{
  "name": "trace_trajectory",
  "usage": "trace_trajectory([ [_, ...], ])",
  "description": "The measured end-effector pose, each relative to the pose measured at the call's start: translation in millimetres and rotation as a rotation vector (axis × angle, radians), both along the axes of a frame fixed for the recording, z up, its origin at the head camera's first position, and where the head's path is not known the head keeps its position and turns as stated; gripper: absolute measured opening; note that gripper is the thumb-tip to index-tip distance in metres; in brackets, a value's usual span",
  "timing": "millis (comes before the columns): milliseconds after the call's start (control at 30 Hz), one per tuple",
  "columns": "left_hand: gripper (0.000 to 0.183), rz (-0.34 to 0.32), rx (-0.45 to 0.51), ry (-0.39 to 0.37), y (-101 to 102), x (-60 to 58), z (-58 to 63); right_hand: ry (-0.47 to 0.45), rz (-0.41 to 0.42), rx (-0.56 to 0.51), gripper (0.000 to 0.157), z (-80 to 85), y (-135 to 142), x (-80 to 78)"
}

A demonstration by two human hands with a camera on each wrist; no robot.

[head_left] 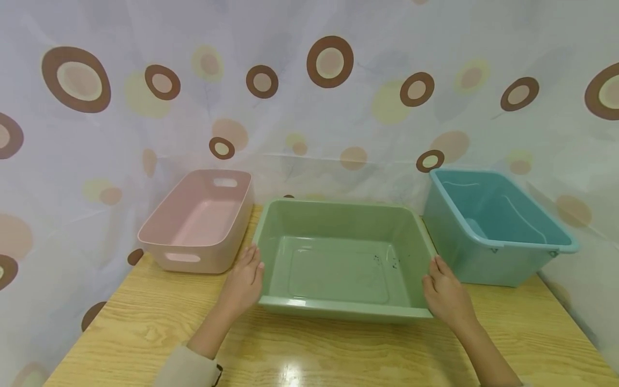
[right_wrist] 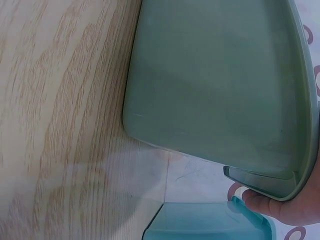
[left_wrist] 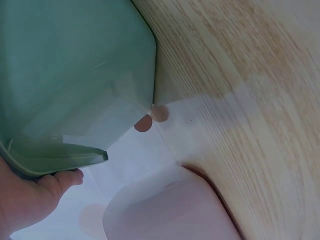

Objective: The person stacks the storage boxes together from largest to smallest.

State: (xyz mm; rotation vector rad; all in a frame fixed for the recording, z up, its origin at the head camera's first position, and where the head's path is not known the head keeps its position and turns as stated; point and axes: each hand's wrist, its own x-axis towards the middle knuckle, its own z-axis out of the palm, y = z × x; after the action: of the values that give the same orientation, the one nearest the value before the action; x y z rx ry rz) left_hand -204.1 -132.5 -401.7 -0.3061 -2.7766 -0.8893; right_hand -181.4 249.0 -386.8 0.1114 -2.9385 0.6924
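Between my two hands is a green plastic bin (head_left: 338,271), a shallow rectangular tub with nothing lying inside. My left hand (head_left: 243,282) grips its left rim close to the front corner. On the opposite side, my right hand (head_left: 450,295) holds the right rim. The left wrist view shows the bin's outer wall (left_wrist: 75,75) and left-hand fingers (left_wrist: 67,180) at the rim. Seen from the right wrist, the outer wall (right_wrist: 215,85) stands beside the wood surface, with right-hand fingers (right_wrist: 262,202) at the rim. Parts of both hands are out of frame there.
A pink basket (head_left: 193,258) with handle slots stands at the left, near my left hand. To the right is a blue-green bin (head_left: 483,263). All are on a wood-grain table (head_left: 309,349), with a circle-patterned cloth (head_left: 290,32) hanging behind and at the sides.
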Motion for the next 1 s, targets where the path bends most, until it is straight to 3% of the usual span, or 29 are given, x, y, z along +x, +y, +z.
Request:
trace_trajectory([
  [667, 0.046, -0.001, -0.006, -0.016, -0.4, 2.7, 3.3, -0.016, -0.011, -0.017, 0.054, 1.2, -0.3, 2.8],
  [833, 0.049, -0.010, -0.022, -0.055, -2.1, 1.6, 4.9, 0.056, -0.010, 0.019, 0.052, -0.3, -1.5, 0.1],
  [1000, 0.049, -0.019, 0.032, -0.035, -5.0, -0.8, 2.1, 0.180, -0.043, 0.071, 0.047, -5.1, -2.6, 2.4],
])
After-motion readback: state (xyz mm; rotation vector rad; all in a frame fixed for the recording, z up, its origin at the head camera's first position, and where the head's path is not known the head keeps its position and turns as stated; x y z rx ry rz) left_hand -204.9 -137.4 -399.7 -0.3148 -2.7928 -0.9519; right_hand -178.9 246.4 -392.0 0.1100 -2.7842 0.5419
